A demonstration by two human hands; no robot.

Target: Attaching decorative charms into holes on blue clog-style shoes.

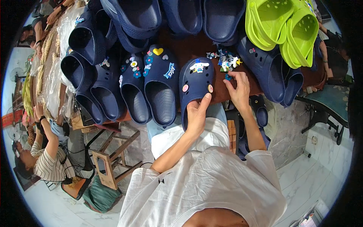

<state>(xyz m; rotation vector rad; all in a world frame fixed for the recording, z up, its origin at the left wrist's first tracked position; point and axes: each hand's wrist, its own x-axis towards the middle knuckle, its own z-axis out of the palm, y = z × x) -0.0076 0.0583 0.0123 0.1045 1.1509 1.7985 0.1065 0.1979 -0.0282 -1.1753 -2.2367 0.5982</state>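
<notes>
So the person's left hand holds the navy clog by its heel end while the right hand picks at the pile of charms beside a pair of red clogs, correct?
Not quite. In the head view the left hand does hold the navy clog at its heel end, and the right hand is at the pile of charms, but the pair of clogs nearby is lime green, not red.

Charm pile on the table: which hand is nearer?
Right. The right hand has its fingertips at the edge of the charm pile, touching a charm. The left hand is off to the pile's left and lower, gripping the heel of a navy clog.
</notes>
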